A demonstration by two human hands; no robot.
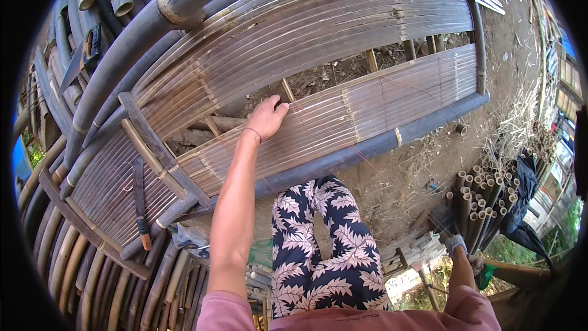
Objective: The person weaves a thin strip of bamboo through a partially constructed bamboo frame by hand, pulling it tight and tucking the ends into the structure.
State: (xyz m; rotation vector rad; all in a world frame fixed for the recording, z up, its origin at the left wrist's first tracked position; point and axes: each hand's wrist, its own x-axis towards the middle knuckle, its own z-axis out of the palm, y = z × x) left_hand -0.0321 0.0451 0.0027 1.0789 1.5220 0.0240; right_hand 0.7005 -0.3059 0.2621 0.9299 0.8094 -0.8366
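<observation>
A long bamboo bench (392,95) with a slatted seat stretches in front of me. My left hand (266,119) is at the inner edge of the front slats (318,125), its fingers curled down over the gap and its thumb beside the edge slat. Red string (383,101) crosses these slats. Behind the gap, more slats (343,24) form the curved back part. Out at the lower right is my right hand (456,244) in a grey glove; its fingers are too small and covered to make out, and it is beside dark bamboo poles.
A machete (139,199) lies on the slatted left end. Upper left, a saw (86,55) rests among stacked bamboo poles (55,86). A bundle of cut bamboo (484,199) stands at right beside dark cloth (523,184). Shavings (511,122) litter the dirt ground.
</observation>
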